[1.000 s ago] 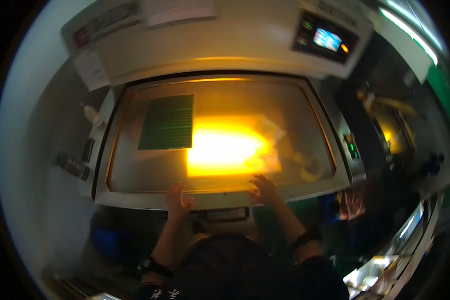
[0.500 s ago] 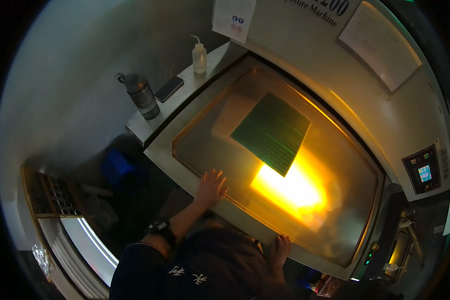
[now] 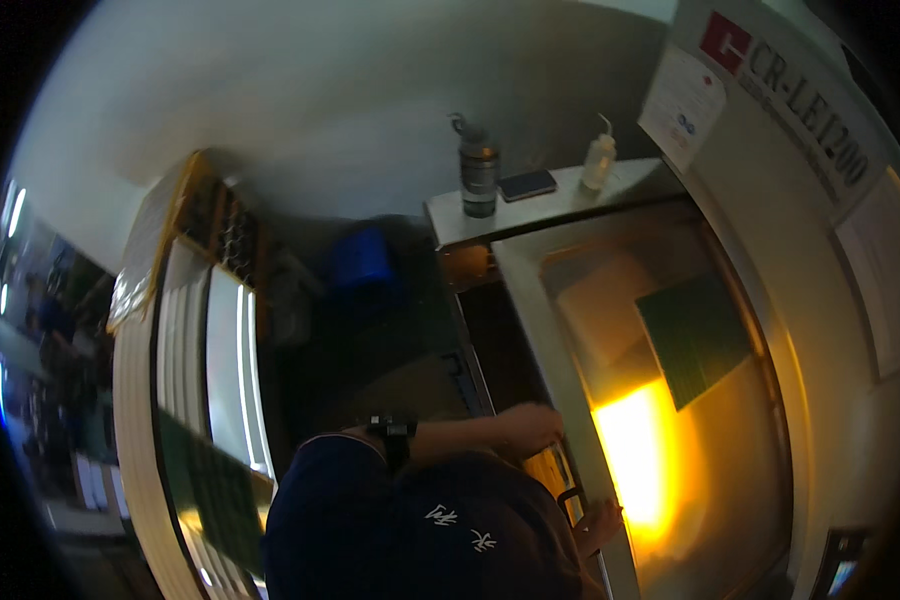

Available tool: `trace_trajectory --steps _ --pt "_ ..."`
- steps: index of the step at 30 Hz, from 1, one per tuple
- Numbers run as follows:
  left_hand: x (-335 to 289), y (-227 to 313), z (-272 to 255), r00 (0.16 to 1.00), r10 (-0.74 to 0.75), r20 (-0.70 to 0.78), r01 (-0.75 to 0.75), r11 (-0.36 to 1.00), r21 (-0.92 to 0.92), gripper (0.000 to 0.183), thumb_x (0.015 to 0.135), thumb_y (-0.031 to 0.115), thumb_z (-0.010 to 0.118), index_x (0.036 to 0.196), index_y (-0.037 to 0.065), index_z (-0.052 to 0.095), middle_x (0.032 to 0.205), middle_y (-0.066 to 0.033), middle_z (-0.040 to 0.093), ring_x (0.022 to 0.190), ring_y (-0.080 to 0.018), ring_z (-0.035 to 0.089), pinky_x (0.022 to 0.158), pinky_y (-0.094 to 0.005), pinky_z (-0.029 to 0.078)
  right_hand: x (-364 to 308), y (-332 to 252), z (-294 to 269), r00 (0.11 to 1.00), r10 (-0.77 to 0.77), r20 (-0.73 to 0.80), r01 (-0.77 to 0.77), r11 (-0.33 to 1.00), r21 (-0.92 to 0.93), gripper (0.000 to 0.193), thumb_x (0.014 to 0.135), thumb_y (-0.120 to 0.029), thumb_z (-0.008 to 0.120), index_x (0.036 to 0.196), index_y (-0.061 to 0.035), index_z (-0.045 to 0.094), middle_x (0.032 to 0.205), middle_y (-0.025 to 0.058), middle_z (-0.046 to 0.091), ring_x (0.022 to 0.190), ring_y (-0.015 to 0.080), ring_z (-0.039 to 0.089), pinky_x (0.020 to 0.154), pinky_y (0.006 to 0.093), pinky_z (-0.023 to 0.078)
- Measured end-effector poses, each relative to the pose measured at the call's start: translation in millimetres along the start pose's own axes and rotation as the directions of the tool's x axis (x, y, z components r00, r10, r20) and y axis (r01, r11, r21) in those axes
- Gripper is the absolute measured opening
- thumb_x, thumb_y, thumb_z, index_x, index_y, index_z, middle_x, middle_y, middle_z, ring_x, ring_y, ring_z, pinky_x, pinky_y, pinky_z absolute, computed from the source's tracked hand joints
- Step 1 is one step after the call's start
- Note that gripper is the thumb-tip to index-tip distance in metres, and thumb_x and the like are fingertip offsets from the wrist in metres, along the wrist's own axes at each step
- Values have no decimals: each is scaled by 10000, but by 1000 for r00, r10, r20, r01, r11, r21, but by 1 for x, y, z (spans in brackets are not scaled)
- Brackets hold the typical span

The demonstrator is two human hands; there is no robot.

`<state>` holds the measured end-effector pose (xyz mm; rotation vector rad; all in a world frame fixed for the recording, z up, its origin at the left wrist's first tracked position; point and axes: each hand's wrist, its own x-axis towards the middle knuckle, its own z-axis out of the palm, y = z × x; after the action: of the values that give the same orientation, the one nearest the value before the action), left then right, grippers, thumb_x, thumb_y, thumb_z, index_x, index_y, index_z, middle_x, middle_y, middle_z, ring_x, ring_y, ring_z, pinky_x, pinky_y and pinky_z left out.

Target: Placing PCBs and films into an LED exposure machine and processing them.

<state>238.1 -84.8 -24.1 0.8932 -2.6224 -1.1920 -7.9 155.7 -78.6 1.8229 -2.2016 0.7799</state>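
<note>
- Now the large cream machine with a sloping housing fills the right side; the view has swung further left since a half second ago.
- Its wide bed, with a grey metal rim, lies open to view along the person's right.
- A tall stack of pale-edged panels shows more fully at the far left, brought in by that turn.
- The flat green rectangular panel lies on the bed in about the same spot, well apart from both hands, so it seems left alone for now.
- The bright yellow-white patch of light still glows beside it.
- The bare left hand, spread on the rim a half second ago, is just beside it now, fingers drawn in; blur hides whether they close on anything or touch the rim. That suggests the work has shifted to the bed's front edge.
- The bare right hand remains at that rim, fingers stretched out and seemingly loosely apart, nothing visible in them.
- A dark grey translucent bottle, a white squeeze bottle and a thin black phone-like slab stand or lie unmoved on the side ledge.
</note>
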Motion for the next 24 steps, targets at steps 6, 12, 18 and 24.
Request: trace_trajectory --steps 6,12,18,24 --pt "-67 -19 105 894 -165 416 273 938 -214 385 884 292 560 1225 126 620 1184 -122 639 1084 -326 612 911 -476 482 18 75 42 989 -126 -83 131 990 58 246 965 -126 507 1145 1 617 1215 198 605 1214 396 511 1060 531 363" --pt "-129 3 98 886 -447 122 428 890 156 538 882 438 566 1331 140 562 1255 -132 621 1162 -342 587 951 -488 469 61 174 65 990 -16 -143 18 1000 16 244 954 -89 562 1155 36 621 1235 225 603 1170 404 554 995 482 462" --pt "-133 -11 52 790 -566 235 550 824 133 589 892 444 580 1370 106 514 1309 -186 581 1191 -368 558 982 -477 456 133 238 89 888 230 -398 -281 957 -73 369 990 -244 526 1214 40 597 1326 204 557 1234 369 519 1065 465 400" --pt "-97 -22 -23 878 -455 150 432 887 166 590 942 419 544 1426 97 442 1393 -173 515 1231 -368 528 1007 -476 440 112 214 146 974 139 -181 -154 986 -68 597 969 -380 562 1446 -57 406 1500 197 373 1371 409 357 1110 534 330"
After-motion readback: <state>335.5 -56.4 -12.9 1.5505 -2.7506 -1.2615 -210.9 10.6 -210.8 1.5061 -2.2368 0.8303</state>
